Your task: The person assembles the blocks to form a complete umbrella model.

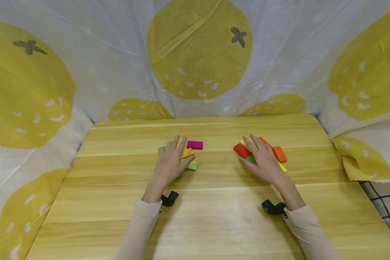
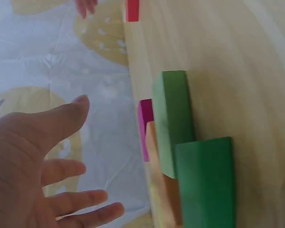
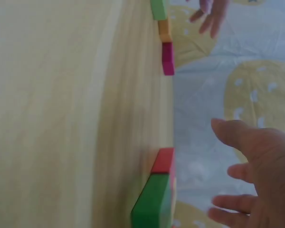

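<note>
My left hand [image 1: 170, 163] hovers over a loose cluster of coloured blocks, fingers spread and nothing gripped. Around it show a magenta block [image 1: 195, 145], a yellow-orange block [image 1: 187, 153] and a light green block [image 1: 192, 166]. A dark green block [image 2: 206, 183] lies nearest in the left wrist view. Over a second cluster is my right hand [image 1: 263, 161], its fingers likewise extended and apart from the blocks in the right wrist view. Beside it lie a red block [image 1: 242, 150], a green block [image 1: 251, 159], an orange block [image 1: 280, 154] and a yellow block [image 1: 282, 167]. Both palms partly hide their clusters.
The wooden table [image 1: 214, 216] extends under both clusters, with bare wood between them. A white curtain [image 1: 123, 47] printed with big yellow fruit hangs along its back and sides. Black wrist mounts [image 1: 170, 199] sit on both forearms.
</note>
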The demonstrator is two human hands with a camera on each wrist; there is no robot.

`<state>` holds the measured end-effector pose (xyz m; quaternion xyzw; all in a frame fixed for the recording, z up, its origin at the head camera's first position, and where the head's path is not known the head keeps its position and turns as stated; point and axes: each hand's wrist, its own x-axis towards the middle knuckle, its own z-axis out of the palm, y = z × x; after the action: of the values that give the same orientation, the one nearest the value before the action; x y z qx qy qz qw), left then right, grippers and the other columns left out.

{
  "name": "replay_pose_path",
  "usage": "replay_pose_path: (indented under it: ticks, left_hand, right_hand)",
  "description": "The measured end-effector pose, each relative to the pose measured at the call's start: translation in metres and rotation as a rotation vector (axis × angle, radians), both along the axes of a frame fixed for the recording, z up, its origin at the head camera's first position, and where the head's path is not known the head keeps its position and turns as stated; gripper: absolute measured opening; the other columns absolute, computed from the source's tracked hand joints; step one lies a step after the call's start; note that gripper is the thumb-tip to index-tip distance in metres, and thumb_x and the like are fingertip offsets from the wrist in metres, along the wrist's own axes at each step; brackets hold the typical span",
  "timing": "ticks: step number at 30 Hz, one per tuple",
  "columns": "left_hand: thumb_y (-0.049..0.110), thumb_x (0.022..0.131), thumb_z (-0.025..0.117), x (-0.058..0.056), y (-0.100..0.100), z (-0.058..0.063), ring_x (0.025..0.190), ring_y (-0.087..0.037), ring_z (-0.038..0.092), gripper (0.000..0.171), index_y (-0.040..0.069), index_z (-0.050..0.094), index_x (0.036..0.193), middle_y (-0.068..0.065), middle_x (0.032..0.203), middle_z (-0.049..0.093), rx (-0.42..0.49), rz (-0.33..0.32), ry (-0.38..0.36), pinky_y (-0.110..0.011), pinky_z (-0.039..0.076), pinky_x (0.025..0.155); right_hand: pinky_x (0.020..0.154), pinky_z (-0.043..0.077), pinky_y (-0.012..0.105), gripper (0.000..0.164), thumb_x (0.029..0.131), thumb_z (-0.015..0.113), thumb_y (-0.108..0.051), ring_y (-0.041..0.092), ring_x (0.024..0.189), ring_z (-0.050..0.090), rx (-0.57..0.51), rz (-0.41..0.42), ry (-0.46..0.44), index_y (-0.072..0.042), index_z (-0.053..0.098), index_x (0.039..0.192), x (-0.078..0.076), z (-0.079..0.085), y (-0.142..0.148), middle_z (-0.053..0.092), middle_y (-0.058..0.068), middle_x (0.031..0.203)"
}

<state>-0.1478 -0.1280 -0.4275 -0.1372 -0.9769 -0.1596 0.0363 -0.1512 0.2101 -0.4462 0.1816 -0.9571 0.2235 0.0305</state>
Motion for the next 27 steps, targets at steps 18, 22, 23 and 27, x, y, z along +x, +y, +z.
replay_pose_path:
  ticks: [18, 22, 23, 27]
  left_hand:
    - [0.048, 0.075, 0.092, 0.020, -0.002, -0.023, 0.082, -0.023, 0.055, 0.060, 0.001, 0.072, 0.108, -0.013, 0.108, 0.063, 0.118, 0.111, 0.045, -0.029, 0.044, 0.060]
    - [0.045, 0.074, 0.093, 0.020, -0.003, -0.024, 0.086, -0.023, 0.055, 0.059, 0.002, 0.073, 0.108, -0.013, 0.110, 0.062, 0.128, 0.119, 0.036, -0.028, 0.040, 0.061]
    - [0.045, 0.073, 0.094, 0.020, -0.003, -0.024, 0.087, -0.024, 0.056, 0.059, 0.002, 0.074, 0.109, -0.013, 0.111, 0.062, 0.129, 0.120, 0.031, -0.028, 0.039, 0.061]
    - [0.041, 0.073, 0.095, 0.018, -0.004, -0.026, 0.090, -0.024, 0.056, 0.061, 0.003, 0.075, 0.115, -0.013, 0.112, 0.061, 0.145, 0.119, 0.017, -0.029, 0.039, 0.063]
  right_hand:
    - [0.072, 0.046, 0.030, 0.052, 0.093, 0.078, -0.018, 0.022, 0.089, 0.052, -0.072, 0.049, -0.053, -0.005, 0.063, 0.142, 0.015, -0.009, 0.039, 0.056, 0.017, 0.115]
    - [0.070, 0.046, 0.026, 0.055, 0.093, 0.079, -0.017, 0.019, 0.086, 0.051, -0.103, 0.091, -0.148, -0.004, 0.061, 0.143, 0.012, -0.005, 0.045, 0.054, 0.017, 0.118]
    - [0.070, 0.046, 0.025, 0.056, 0.092, 0.079, -0.017, 0.017, 0.085, 0.050, -0.113, 0.105, -0.178, -0.004, 0.060, 0.144, 0.011, -0.003, 0.047, 0.053, 0.017, 0.118]
    - [0.071, 0.044, 0.023, 0.062, 0.091, 0.081, -0.016, 0.015, 0.082, 0.046, -0.137, 0.161, -0.282, -0.004, 0.057, 0.147, 0.004, 0.001, 0.054, 0.053, 0.013, 0.112]
